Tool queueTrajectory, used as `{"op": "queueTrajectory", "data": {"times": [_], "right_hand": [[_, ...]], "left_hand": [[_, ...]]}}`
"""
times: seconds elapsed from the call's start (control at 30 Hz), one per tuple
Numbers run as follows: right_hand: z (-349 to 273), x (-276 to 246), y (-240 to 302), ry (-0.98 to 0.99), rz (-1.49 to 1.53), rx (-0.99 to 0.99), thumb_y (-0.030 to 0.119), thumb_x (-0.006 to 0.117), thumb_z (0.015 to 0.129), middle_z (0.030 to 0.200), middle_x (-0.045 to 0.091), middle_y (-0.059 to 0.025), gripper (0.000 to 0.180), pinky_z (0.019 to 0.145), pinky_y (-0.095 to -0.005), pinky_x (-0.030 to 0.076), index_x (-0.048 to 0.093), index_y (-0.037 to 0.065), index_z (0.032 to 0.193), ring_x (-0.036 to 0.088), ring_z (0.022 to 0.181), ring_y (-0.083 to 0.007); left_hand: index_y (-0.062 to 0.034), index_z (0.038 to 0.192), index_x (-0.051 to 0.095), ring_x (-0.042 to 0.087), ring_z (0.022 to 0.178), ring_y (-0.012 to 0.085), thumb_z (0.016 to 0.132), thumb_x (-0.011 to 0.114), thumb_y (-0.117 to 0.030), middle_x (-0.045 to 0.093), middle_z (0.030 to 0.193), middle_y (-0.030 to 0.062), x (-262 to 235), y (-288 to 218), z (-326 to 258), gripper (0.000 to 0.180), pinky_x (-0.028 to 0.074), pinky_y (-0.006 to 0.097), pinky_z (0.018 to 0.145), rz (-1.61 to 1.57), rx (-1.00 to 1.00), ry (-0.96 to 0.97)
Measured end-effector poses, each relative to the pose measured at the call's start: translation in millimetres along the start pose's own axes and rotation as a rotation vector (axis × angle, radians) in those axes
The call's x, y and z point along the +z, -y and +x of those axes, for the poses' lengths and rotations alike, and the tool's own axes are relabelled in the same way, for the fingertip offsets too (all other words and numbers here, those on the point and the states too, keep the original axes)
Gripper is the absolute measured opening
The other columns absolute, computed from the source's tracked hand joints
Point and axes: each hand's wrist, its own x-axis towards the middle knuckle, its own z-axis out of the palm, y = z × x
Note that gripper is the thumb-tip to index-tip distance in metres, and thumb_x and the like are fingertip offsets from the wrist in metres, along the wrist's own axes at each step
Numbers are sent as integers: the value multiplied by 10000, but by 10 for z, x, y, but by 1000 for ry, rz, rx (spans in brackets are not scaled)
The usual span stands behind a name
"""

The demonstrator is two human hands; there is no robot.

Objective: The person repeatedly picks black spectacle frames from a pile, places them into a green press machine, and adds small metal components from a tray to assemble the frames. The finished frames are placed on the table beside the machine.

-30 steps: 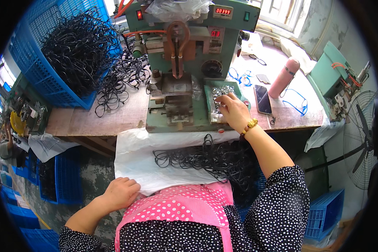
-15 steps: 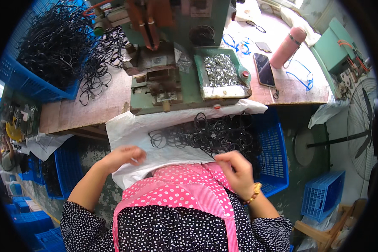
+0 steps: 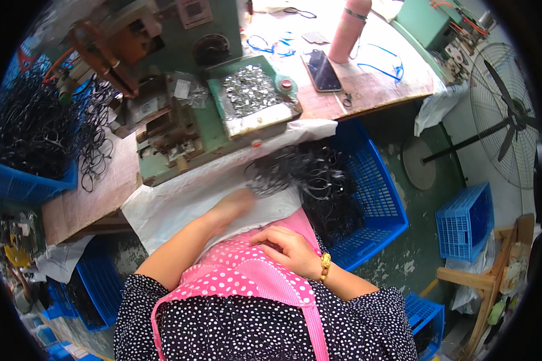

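My left hand (image 3: 235,206) is blurred and reaches across a white sheet (image 3: 174,204) to the near edge of a tangle of black loops (image 3: 322,180). The loops right by its fingers are blurred too, and whether it grips them does not show. My right hand (image 3: 286,249), with a gold bracelet on its wrist, rests on my pink dotted apron (image 3: 247,274), fingers loosely bent and holding nothing. The loops spill over the sheet into a blue crate (image 3: 382,201) under the bench.
A green bench machine (image 3: 180,123) stands ahead, with a tray of small metal pieces (image 3: 253,90) on its right. A phone (image 3: 322,69) and a pink bottle (image 3: 349,27) lie on the bench. A blue basket of loops (image 3: 30,135) is at the left; a fan (image 3: 506,120) and a small blue crate (image 3: 464,222) at the right.
My right hand came back from the metal-piece tray to the apron. My left hand slid from the sheet's near edge up toward the loops. The view has tilted further down.
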Motion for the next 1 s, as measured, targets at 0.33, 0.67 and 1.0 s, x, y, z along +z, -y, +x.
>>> {"op": "queueTrajectory", "data": {"times": [0.33, 0.67, 1.0], "right_hand": [[2, -36, -108, -113, 150, -33, 108, 628, 917, 993, 691, -113, 191, 820, -355, 516, 681, 34, 1084, 651, 911, -253], [-228, -44, -522, -233, 159, 76, 89, 632, 926, 1078, 668, -130, 223, 838, -309, 526, 659, 2, 1130, 653, 944, -185], [853, -444, -440, -358, -217, 64, 78, 596, 952, 1135, 661, -108, 266, 945, -322, 489, 610, -28, 1196, 626, 1034, -205]], "left_hand": [[21, 1210, 636, 601, 1129, 213, 961, 593, -190, 652, 1213, 142, -349, 285, -529, 329, 457, 329, 978, 568, 158, -292], [-30, 1150, 675, 616, 1054, 250, 956, 588, -165, 659, 1129, 137, -577, 1349, -748, 252, 478, 344, 935, 488, 237, -449], [-46, 937, 725, 648, 966, 374, 856, 577, -211, 703, 986, 183, -362, 1325, -365, 236, 503, 457, 871, 558, 369, -628]]}}
